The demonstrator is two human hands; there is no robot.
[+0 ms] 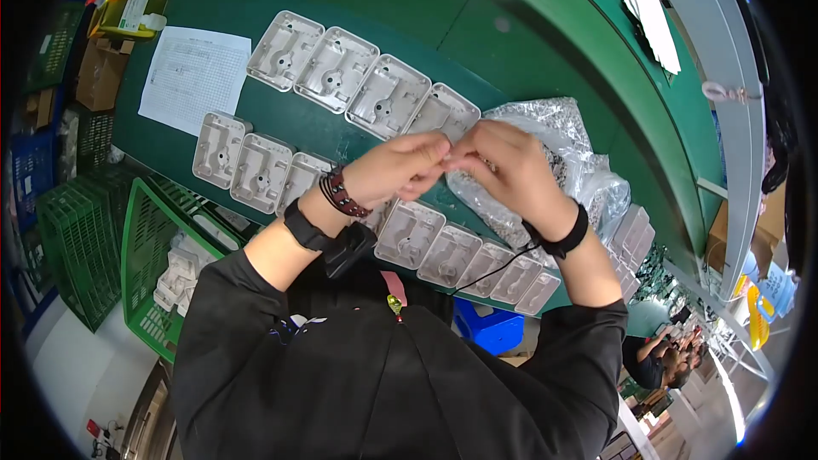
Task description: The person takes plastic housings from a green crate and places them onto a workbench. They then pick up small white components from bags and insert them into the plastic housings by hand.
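Observation:
My left hand [399,167] and my right hand [513,167] meet above the green table, fingertips pinched together. Whatever they hold between them is too small and too covered to make out. Just beyond the fingers, the last grey plastic housing [446,111] of the far row is partly hidden by them. Beside and under my right hand lies a clear plastic bag [558,119] with many small parts in it. A near row of similar housings [410,235] runs below my hands, its middle covered by my left forearm.
A printed paper sheet [194,77] lies at the table's left. Beside the near edge, a green crate [141,277] holds more grey parts. Stacked housings [632,234] stand at right, near a metal post [734,119]. A thin black cable [494,273] hangs from my right wristband.

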